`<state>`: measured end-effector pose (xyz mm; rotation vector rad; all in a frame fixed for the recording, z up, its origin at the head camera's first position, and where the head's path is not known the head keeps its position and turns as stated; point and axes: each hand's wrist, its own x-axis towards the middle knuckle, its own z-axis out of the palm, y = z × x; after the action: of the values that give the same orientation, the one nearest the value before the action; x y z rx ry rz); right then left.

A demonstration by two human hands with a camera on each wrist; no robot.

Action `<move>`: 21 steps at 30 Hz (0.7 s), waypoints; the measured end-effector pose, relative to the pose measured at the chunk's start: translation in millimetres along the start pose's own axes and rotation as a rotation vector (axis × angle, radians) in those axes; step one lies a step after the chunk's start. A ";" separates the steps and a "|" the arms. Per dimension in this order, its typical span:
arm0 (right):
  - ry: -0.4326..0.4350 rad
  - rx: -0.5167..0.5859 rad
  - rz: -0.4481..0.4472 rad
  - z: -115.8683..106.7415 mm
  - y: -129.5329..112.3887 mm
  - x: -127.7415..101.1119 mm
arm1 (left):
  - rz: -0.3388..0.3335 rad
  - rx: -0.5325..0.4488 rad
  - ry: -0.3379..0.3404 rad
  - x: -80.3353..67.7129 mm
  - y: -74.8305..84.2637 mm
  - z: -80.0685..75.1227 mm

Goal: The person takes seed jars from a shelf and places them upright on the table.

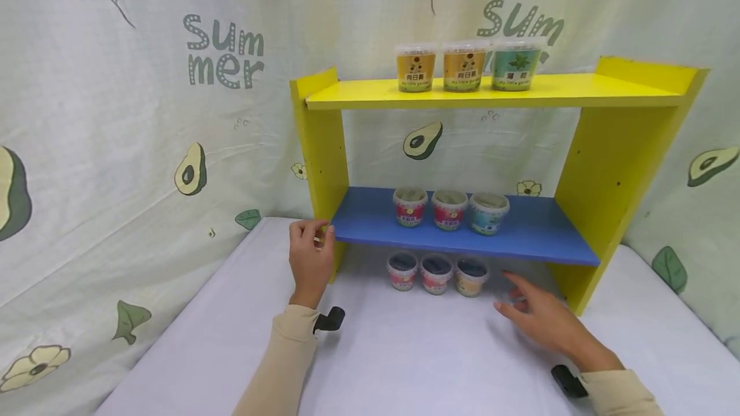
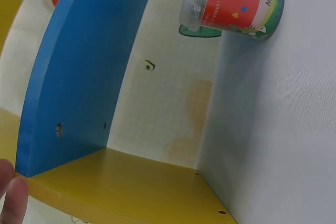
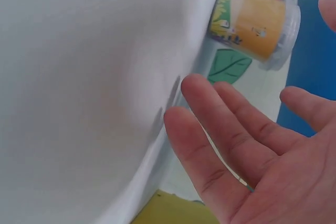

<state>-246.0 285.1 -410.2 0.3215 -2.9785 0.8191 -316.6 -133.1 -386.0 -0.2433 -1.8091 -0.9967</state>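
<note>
At the left end of the blue shelf board (image 1: 370, 216), my left hand (image 1: 311, 259) has loosely bent fingers beside the yellow side panel. Its fingertips (image 2: 14, 195) are close to the corner where board and panel meet; whether they touch is unclear. My right hand (image 1: 540, 316) is low on the right, under the board, with its fingers spread and holding nothing. Nearest to it is a small plastic cup with an orange label (image 1: 469, 278), apart from the fingers. Left of that stand a red-labelled cup (image 1: 436, 275) and another red-labelled cup (image 1: 402, 271), on the white tabletop.
Two red-labelled cups (image 1: 449, 214) and a blue-labelled cup (image 1: 488, 217) stand on the blue board. Above, the yellow top shelf (image 1: 352, 92) bears two orange cups (image 1: 464, 69) and a green cup (image 1: 514, 66). The right yellow side panel (image 1: 624, 165) stands near my right hand.
</note>
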 end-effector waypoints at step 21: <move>0.040 0.122 -0.002 2.1 -6.4 21.7 | -0.074 0.106 -0.013 -0.9 1.5 -0.9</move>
<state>-265.8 274.6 -406.8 0.3075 -2.8974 0.9966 -314.7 -132.6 -385.8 -0.1185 -1.8880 -0.9491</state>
